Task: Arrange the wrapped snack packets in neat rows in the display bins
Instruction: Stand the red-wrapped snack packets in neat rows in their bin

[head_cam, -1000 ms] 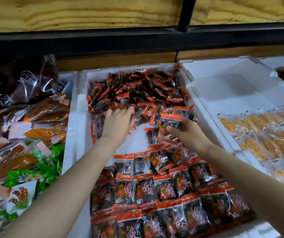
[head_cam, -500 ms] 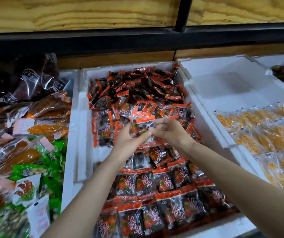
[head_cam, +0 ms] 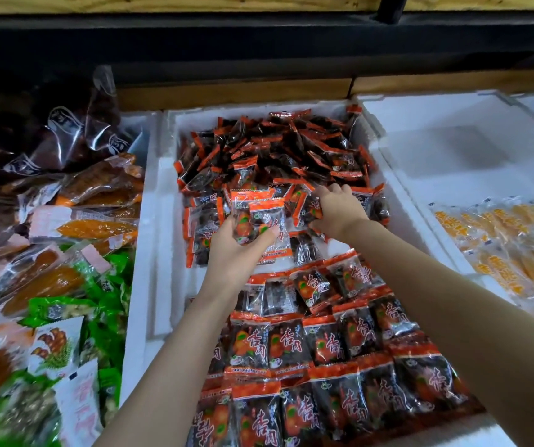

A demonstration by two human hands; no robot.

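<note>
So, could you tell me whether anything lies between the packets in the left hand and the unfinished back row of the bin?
Nothing visible does. The left hand holds its packets just behind the back row, with only bare bin floor showing at that row's left end. The loose pile lies farther back.

Nearest packets partly beyond the bottom edge.

Black rail, perhaps plywood above
</note>
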